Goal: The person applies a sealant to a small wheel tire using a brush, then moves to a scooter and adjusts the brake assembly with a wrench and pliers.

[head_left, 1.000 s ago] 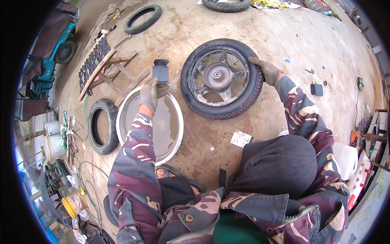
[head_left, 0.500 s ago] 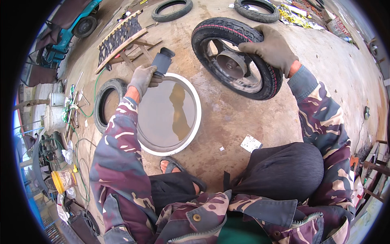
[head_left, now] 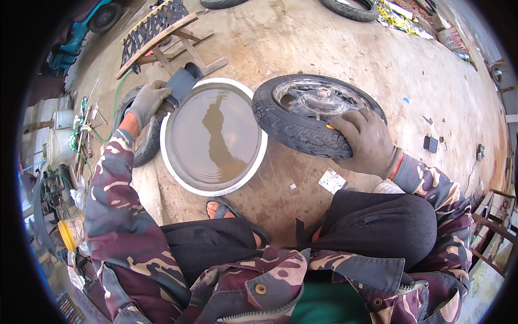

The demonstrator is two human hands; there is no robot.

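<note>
My left hand (head_left: 148,103), in a grey glove, is closed around a dark grey boxy piece (head_left: 182,84) with a rounded end. It holds the piece over the upper left rim of a white round basin (head_left: 261,152) of murky, rippling water. My gloved right hand (head_left: 371,141) grips the near edge of a motorcycle wheel (head_left: 294,128) with a black treaded tyre. Tilted to the right of the basin, the wheel shows its dirty hub and axle on top. My right fingertips lie over the tyre sidewall; whether its underside touches the ground is hidden.
Behind my left hand lies a loose tyre (head_left: 147,148), partly covered. A wooden frame (head_left: 162,46) with black rubber strips stands beyond it. Another tyre (head_left: 353,9) is at the far right. Tools (head_left: 86,127) and a yellow bucket (head_left: 69,233) are on the left.
My right hand has brought the wheel down nearer and tipped it over, so its other face shows. My left hand has moved left with the grey piece. Ripples now show in the basin.
</note>
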